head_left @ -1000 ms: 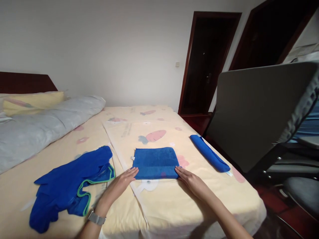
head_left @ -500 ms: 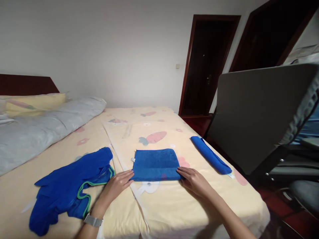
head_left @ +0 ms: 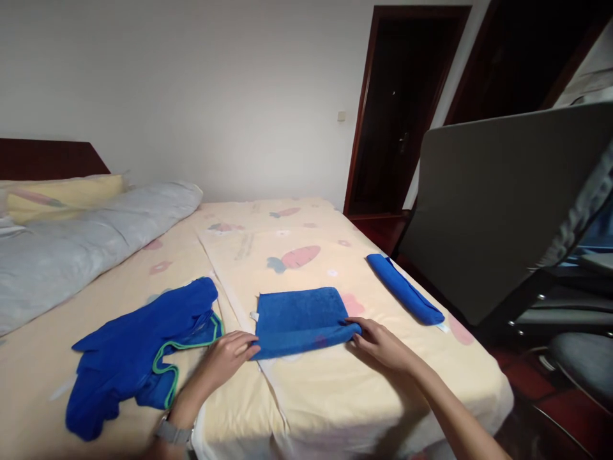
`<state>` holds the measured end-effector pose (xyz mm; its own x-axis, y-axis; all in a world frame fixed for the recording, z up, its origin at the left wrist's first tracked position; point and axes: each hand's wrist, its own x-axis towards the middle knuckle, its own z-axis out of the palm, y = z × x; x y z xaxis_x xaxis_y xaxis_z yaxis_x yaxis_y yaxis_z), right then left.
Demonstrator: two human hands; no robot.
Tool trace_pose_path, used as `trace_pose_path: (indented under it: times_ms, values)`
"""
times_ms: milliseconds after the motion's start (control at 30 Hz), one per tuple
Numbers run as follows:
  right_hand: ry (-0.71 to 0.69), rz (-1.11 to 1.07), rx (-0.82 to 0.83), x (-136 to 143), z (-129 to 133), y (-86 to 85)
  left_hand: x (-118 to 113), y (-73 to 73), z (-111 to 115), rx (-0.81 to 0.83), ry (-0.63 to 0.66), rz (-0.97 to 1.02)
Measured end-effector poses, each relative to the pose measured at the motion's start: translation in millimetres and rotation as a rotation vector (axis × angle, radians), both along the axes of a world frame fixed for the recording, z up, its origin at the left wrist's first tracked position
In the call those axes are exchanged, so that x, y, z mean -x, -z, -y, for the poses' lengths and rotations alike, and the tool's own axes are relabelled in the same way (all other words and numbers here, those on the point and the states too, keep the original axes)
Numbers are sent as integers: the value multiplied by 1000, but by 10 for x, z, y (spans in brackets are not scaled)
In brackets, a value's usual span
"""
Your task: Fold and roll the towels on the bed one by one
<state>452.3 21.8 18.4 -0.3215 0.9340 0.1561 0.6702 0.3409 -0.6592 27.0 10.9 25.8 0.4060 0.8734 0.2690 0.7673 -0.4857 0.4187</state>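
Blue cloth (head_left: pixel 299 312), lying between the hands (head_left: pixel 380 344), near corners pinched, one in each

The folded cloth (head_left: pixel 301 313) is medium blue with a white tag (head_left: pixel 255 316), the rolled cloth (head_left: pixel 402 289) a brighter blue, and the crumpled cloth (head_left: pixel 136 338) deep royal blue edged in bright green. The sheet (head_left: pixel 335 393) is pale yellow, printed with pink, grey-blue-topped carrots (head_left: pixel 301 257) and pink flowers (head_left: pixel 160 267). The quilt (head_left: pixel 100 233) is light grey, the pillow (head_left: pixel 71 195) yellow, the headboard (head_left: pixel 48 158) dark reddish brown.
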Motion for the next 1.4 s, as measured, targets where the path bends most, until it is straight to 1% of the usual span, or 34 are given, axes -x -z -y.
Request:
trace_pose_path:
  times_ms: [100,200,267,333,400,467,567,633,700,800,933,1033,1100,1233,1300,1367,1400]
  values:
    - [-62,32,19,-7,-24,11,38,31,-28,60,-1,21]
    - [-89,95,-23,-26,-17,14,62,56,-37,64,38,38]
    - [-80,78,-63,-31,-14,24,58,70,-46,63,30,60]
    - [-72,7,-63,-24,-35,49,40,84,-80,95,-13,109]
    - [-20,-96,-20,-6,-89,92,15,103,-146,162,-60,205]
    - [66,-208,33,18,-170,150,-15,136,-239,226,-99,330]
    - [156,-333,88,58,-299,238,-56,219,-388,262,-137,468]
    - [182,-319,88,83,-364,278,-78,287,-467,264,-166,498]
    - [194,-231,51,103,-403,295,-98,342,-515,252,-193,501]
    - [176,-127,-13,120,-418,266,-132,363,-532,189,-218,460]
    - [140,-90,-56,116,-376,160,-185,292,-483,80,-226,360]
    - [125,-19,-94,104,-311,89,-220,236,-408,-11,-229,274]
    - [125,75,-122,100,-270,68,-236,214,-343,-79,-246,148]
    - [173,379,-239,114,-233,71,-233,187,-219,-204,-253,-132]
    - [210,485,-318,145,-234,69,-224,170,-181,-276,-225,-187]
    - [214,490,-402,211,-236,67,-235,153,-162,-335,-165,-184]
    - [185,459,-446,263,-235,70,-257,147,-160,-356,-122,-177]
